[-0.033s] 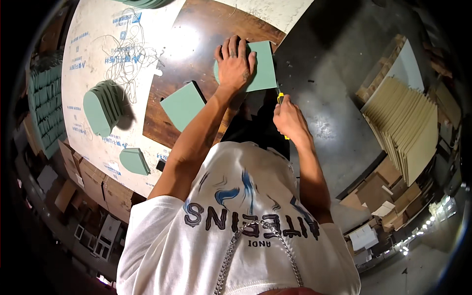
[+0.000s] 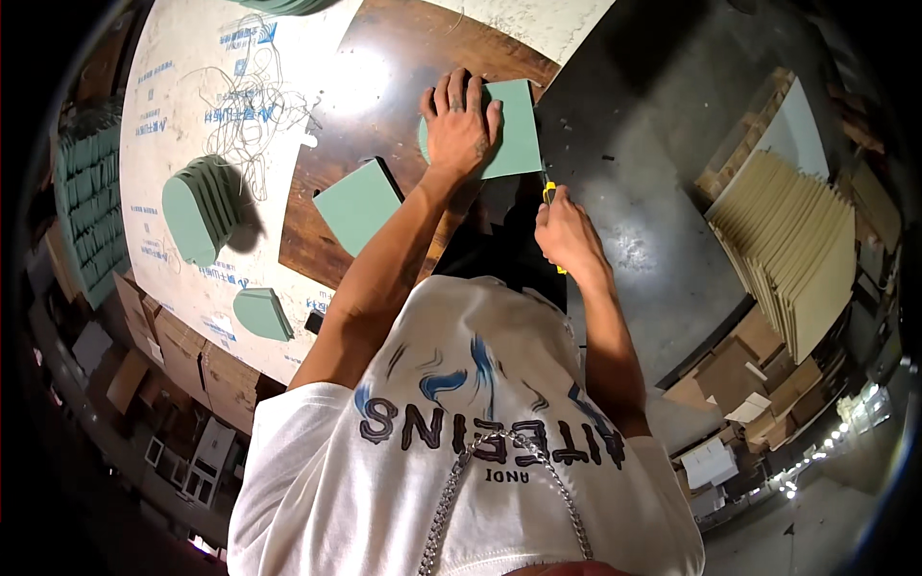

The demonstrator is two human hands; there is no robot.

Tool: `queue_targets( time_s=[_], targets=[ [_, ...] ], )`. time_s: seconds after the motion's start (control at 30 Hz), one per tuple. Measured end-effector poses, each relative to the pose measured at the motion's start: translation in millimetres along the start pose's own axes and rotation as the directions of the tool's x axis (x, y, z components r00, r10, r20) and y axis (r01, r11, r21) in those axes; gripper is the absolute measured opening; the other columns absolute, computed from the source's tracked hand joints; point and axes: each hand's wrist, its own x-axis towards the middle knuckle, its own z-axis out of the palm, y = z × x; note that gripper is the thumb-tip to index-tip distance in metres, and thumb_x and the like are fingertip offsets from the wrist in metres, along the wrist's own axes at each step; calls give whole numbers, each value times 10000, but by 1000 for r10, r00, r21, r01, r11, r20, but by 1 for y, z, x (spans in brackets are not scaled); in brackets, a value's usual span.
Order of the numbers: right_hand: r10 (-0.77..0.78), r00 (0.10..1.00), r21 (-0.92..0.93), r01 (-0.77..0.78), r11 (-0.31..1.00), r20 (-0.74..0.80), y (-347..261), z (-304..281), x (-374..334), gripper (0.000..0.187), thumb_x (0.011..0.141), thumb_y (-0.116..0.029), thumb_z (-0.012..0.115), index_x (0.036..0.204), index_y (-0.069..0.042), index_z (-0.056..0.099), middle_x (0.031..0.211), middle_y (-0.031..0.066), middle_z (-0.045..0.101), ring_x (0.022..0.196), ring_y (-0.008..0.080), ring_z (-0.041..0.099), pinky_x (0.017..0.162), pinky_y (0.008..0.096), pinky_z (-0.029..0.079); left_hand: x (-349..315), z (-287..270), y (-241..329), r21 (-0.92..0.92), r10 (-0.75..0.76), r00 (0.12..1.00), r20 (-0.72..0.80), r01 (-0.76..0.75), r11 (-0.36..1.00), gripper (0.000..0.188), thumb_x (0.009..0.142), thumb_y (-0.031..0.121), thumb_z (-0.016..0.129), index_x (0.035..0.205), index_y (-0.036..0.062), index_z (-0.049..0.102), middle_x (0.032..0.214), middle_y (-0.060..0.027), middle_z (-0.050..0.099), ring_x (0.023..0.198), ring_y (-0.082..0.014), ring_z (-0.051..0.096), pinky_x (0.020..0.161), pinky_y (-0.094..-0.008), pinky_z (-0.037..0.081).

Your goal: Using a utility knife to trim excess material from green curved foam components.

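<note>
My left hand (image 2: 461,132) lies flat with fingers spread, pressing on a pale green board (image 2: 520,128) with one rounded end. The board rests at the right edge of a brown wooden panel (image 2: 327,154). In my right hand (image 2: 569,233) is a yellow utility knife (image 2: 549,191), gripped with the fingers wrapped round it. Its blade tip is close to the board's lower right corner; whether it touches, I cannot tell. A second green board (image 2: 359,207) with a dark edge lies beside my left forearm.
At the left, a stack of round-ended green pieces (image 2: 195,216) and a smaller green stack (image 2: 261,314) stand on a white printed sheet (image 2: 158,106). Tangled string (image 2: 254,110) lies behind them. A dark tabletop (image 2: 653,192) extends right, toward leaning cream panels (image 2: 797,240). Cardboard boxes (image 2: 178,355) stand lower left.
</note>
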Motion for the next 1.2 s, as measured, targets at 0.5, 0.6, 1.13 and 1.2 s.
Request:
queue_targets(
  time_s=[0.5, 0.6, 1.13, 1.2],
  targets=[
    [104, 992, -3, -104, 995, 74, 6, 1, 9, 303, 959, -174, 560, 1119, 68, 474, 950, 326, 674, 930, 488, 662, 814, 529, 555, -2, 3, -2, -9, -14, 1000, 28, 15, 1000, 477, 984, 346, 516, 1314, 3, 508, 1405, -208, 454, 1338, -391, 384, 1136, -563, 219],
    [4, 999, 30, -5, 1000, 37, 23, 12, 25, 291, 946, -150, 559, 1130, 60, 477, 968, 314, 679, 938, 482, 663, 805, 528, 557, 1, 3, -1, 12, -8, 1000, 30, 7, 1000, 478, 984, 350, 519, 1309, 0, 511, 1393, -208, 466, 1331, -388, 394, 1141, -554, 224],
    [55, 977, 979, 203, 38, -204, 26, 76, 52, 455, 905, -43, 702, 1332, -11, 550, 979, 66, 655, 790, 141, 646, 680, 292, 545, -2, -4, 8, 45, -156, 987, 21, 155, 987, 431, 965, 391, 542, 1259, 81, 603, 1343, -197, 490, 1268, -391, 420, 1055, -598, 270],
    [51, 947, 941, 306, 144, -316, 15, 64, 36, 417, 924, -75, 691, 1313, 1, 562, 906, 57, 656, 732, 123, 632, 645, 274, 534, -1, -30, 23, 38, -319, 917, 238, 319, 947, 517, 945, 501, 574, 1274, 104, 604, 1353, -194, 485, 1255, -386, 450, 1018, -569, 335]
  ],
)
